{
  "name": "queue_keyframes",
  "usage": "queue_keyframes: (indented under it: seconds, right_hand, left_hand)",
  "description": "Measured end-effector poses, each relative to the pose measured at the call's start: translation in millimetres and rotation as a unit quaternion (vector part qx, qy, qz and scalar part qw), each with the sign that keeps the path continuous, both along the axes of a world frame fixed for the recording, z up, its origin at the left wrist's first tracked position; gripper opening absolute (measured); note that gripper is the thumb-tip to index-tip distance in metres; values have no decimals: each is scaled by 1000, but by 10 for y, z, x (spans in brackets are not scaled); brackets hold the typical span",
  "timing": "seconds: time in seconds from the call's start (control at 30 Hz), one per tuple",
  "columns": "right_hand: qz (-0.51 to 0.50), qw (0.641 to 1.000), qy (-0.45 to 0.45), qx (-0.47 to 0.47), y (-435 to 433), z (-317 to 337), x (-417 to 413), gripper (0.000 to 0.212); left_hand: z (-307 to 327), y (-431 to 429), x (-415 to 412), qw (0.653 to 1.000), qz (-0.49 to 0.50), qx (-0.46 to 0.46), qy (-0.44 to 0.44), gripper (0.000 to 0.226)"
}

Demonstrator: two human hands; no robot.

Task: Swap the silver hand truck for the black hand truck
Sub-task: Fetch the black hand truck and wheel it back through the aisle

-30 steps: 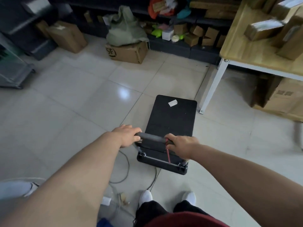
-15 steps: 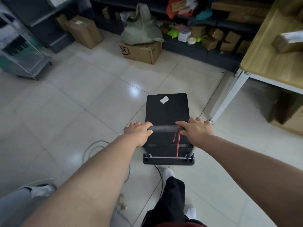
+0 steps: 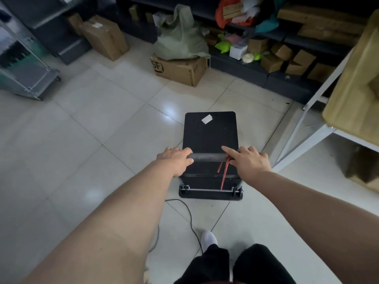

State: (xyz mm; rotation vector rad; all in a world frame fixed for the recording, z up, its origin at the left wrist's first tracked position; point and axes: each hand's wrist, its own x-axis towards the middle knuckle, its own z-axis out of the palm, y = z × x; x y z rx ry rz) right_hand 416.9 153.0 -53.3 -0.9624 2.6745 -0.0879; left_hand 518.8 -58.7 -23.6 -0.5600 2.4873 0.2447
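The black hand truck (image 3: 211, 136) stands on the tiled floor right in front of me, its flat deck bearing a small white sticker. My left hand (image 3: 176, 158) is wrapped around the left end of its grey handle bar (image 3: 207, 156). My right hand (image 3: 248, 160) rests on the bar's right end with the fingers loosened and the forefinger stretched along it. A red cord (image 3: 224, 173) hangs from the bar. The silver hand truck (image 3: 30, 78) stands at the far left by the dark shelving.
A white-legged wooden table (image 3: 352, 95) stands close on the right. An SF cardboard box (image 3: 180, 68) with a green sack on it and another box (image 3: 104, 37) lie ahead by dark shelves full of parcels. A black cable (image 3: 188, 214) trails on the floor near my feet.
The black hand truck has rolled forward and straightened while I step after it. My right hand's grip has loosened into spread fingers. The silver hand truck has come into view at left.
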Motion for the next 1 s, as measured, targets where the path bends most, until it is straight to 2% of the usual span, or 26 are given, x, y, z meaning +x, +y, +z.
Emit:
queue_keyframes:
  seconds: [0.3, 0.47, 0.73, 1.0]
  right_hand:
    - [108, 992, -27, 62, -445, 151, -1080, 47]
    - [178, 982, -34, 54, -842, 107, -1675, 45]
    - [240, 967, -82, 14, -1471, -30, -2310, 39]
    - [288, 949, -128, 18, -2265, 32, -2696, 35]
  left_hand:
    - [-52, -195, -597, 997, 74, 9, 30, 35]
    - [-18, -276, -887, 988, 149, -11, 32, 36]
    - [-39, -366, -1256, 948, 317, 5, 24, 36]
    - [-108, -882, -1495, 925, 376, -3, 54, 34]
